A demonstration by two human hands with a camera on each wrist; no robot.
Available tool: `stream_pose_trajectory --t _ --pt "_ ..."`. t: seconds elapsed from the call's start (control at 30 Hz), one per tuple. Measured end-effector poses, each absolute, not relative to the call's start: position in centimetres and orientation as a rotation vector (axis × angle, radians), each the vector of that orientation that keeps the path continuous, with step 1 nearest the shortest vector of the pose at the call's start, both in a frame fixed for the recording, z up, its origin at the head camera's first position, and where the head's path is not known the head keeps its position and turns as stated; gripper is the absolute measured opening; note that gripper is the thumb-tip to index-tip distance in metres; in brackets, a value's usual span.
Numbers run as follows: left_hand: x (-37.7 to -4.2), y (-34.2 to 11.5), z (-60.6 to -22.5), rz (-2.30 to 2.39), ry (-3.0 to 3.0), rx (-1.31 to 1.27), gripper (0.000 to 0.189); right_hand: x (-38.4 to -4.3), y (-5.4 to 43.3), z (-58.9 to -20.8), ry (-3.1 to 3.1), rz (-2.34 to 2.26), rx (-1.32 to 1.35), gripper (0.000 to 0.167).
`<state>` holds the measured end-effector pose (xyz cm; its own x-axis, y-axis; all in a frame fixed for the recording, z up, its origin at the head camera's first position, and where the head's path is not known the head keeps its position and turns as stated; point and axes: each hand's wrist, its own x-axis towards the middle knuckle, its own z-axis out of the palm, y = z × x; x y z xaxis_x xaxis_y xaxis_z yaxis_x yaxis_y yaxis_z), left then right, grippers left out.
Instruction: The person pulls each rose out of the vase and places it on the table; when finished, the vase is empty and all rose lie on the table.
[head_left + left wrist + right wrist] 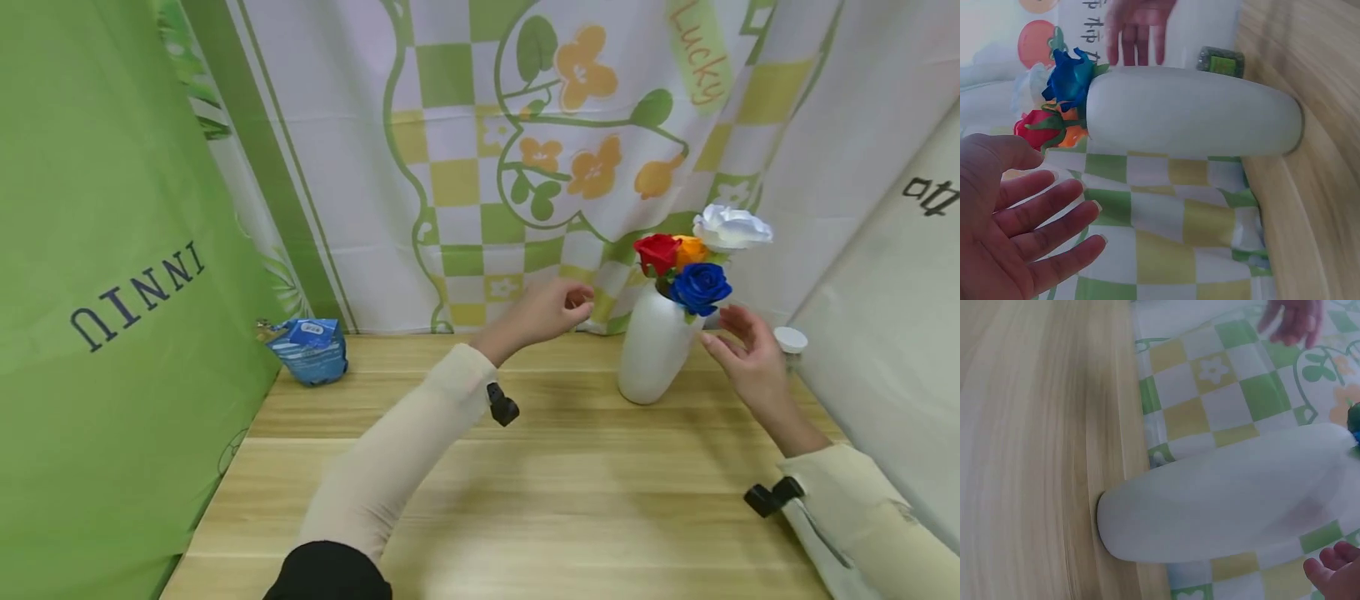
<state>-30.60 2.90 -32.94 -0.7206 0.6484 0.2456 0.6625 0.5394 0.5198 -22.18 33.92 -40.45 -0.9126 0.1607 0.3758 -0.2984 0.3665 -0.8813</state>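
Observation:
A white vase (651, 350) stands upright on the wooden table, holding a red rose (657, 253), an orange rose (690, 250), a blue rose (701, 288) and a white rose (732, 227). Left of the vase and apart from it, my left hand (546, 312) hovers with loosely bent fingers and nothing in it. In the left wrist view its fingers spread below the red rose. My right hand (750, 360) is just right of the vase, fingers relaxed and holding nothing. Only part of the right hand (1337, 572) shows in the right wrist view.
A small jar with a white lid (791, 339) stands behind my right hand, partly hidden. A crumpled blue packet (309, 350) sits at the table's back left. Curtains (360, 167) hang behind the table, with a green cloth (90, 250) on the left.

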Motion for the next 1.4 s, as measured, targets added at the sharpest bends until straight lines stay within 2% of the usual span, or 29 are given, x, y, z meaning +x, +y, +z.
stream_pose_trajectory --t 0.13,0.3,0.47,0.67,0.77,1.03,1.23,1.4 --pt "-32.7 4.7 -32.0 -1.034 -2.675 -1.103 0.028 -23.8 33.4 -40.2 -2.217 1.544 0.116 0.070" --pt "-34.3 6.2 -31.9 -1.248 -2.655 -1.047 0.029 -25.2 32.5 -40.4 -2.054 1.744 0.169 0.074" --pt "-34.0 8.5 -32.2 -1.358 -2.632 -1.075 0.031 -25.3 32.3 -40.8 -1.998 1.786 0.092 0.070" --pt "-33.8 10.4 -31.7 -1.290 -2.700 -0.929 0.043 -25.8 32.0 -41.0 -2.051 1.733 0.022 0.068" --pt "-33.7 11.1 -31.6 -1.243 -2.699 -0.898 0.042 -26.1 31.7 -40.9 -2.072 1.708 0.026 0.068" --pt "-33.5 12.8 -32.0 -1.251 -2.691 -0.767 0.033 -26.5 31.3 -41.0 -2.055 1.691 0.058 0.045" --pt "-33.4 13.5 -32.9 -1.358 -2.613 -0.741 0.028 -26.3 31.2 -41.4 -2.066 1.680 0.038 0.046" --pt "-33.4 14.1 -33.4 -1.549 -2.546 -0.717 0.034 -26.1 31.4 -41.6 -2.077 1.651 0.021 0.050"
